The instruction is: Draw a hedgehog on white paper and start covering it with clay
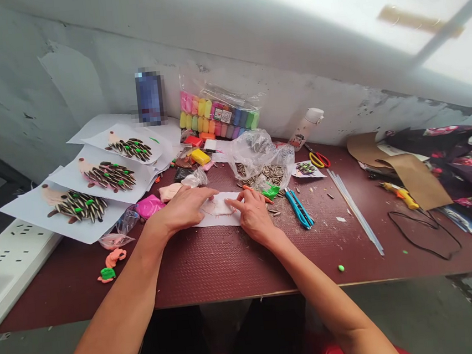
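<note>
A small white paper point(217, 220) lies on the dark red table, with a flat pale clay patch point(218, 205) on it. My left hand point(186, 207) rests over the paper's left side, fingers stretched toward the patch and holding nothing visible. My right hand point(255, 213) is at the paper's right edge, its index finger touching the patch. An orange stick-like tool point(268, 200) shows by my right hand's fingers; its hold is partly hidden. Behind the hands, striped seeds point(271, 174) spill from a clear plastic bag point(254, 147).
Seed-and-clay hedgehogs on paper sheets point(106, 175) lie at left. Pink clay point(150, 206) is beside my left wrist. A teal cutter point(300, 208), red-yellow scissors point(319, 159), clear sticks point(355, 213) and a glue gun point(405, 197) lie right. A bottle point(306, 127) and clay packs point(217, 115) stand behind.
</note>
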`<move>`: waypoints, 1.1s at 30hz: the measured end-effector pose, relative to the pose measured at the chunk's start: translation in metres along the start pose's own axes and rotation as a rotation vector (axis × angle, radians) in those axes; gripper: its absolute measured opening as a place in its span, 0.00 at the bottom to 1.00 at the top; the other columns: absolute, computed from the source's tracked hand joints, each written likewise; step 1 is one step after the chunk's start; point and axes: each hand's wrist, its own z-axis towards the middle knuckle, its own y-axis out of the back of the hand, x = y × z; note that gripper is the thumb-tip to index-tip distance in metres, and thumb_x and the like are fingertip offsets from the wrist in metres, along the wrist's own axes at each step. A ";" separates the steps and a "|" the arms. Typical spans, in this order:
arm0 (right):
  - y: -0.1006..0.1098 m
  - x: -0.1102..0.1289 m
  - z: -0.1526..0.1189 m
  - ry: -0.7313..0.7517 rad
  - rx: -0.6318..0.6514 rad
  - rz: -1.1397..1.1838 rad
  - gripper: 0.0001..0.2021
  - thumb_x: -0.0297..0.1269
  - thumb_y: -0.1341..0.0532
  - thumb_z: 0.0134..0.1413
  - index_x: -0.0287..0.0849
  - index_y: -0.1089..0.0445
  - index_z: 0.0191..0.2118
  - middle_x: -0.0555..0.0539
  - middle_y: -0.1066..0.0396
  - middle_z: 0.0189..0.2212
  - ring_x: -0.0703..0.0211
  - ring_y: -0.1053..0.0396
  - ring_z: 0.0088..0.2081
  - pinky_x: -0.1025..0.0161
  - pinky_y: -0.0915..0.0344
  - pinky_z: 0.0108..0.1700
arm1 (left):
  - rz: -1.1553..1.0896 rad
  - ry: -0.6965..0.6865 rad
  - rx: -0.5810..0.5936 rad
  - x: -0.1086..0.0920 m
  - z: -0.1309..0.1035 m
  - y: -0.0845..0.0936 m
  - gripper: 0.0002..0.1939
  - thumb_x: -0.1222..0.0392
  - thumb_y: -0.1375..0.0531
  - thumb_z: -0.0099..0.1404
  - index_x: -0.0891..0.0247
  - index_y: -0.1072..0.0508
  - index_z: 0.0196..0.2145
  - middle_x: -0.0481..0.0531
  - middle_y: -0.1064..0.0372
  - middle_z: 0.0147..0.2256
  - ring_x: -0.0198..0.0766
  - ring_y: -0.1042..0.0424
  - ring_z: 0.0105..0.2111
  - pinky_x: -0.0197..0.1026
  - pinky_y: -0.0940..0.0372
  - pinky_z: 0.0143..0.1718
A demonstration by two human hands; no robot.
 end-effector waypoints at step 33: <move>0.007 -0.014 -0.010 0.315 -0.055 -0.142 0.16 0.32 0.45 0.69 0.53 0.24 0.52 0.44 0.32 0.48 0.52 0.40 0.50 0.51 0.47 0.55 | 0.034 0.034 -0.010 0.000 0.000 -0.002 0.38 0.72 0.46 0.54 0.58 0.33 0.63 0.52 0.31 0.60 0.49 0.34 0.60 0.47 0.43 0.62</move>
